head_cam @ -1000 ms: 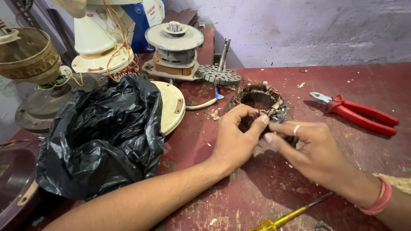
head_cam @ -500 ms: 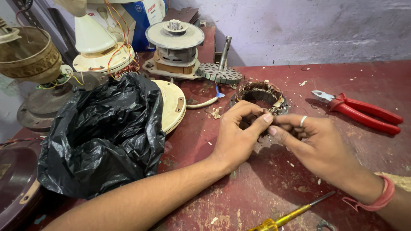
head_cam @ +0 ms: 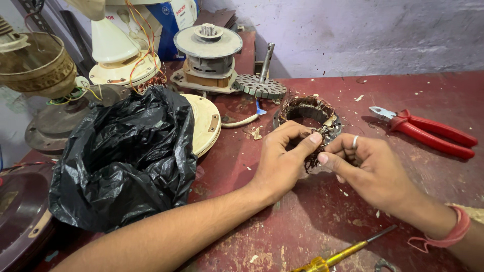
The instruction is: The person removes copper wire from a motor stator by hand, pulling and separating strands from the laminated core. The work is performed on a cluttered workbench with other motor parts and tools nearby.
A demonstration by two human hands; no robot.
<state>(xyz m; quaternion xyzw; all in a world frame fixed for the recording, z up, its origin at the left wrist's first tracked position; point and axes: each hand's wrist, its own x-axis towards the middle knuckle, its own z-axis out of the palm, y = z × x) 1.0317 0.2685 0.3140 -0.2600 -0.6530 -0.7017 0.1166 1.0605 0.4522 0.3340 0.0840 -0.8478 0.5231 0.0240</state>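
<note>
stator ring (head_cam: 308,112) on red bench (head_cam: 403,201), rear of both hands | left hand (head_cam: 280,160) pinches its frayed winding; right hand (head_cam: 372,168) pinches beside it | risk: thin copper strands could snap or prick fingertips

Against the wound stator ring (head_cam: 308,117), the left hand (head_cam: 282,161) has shifted little, its thumb now pressed to the ring's near edge. The right hand (head_cam: 370,166) has slid nearer, its fingers (head_cam: 327,159) now pinching the frayed windings there beside the left thumb.
</note>
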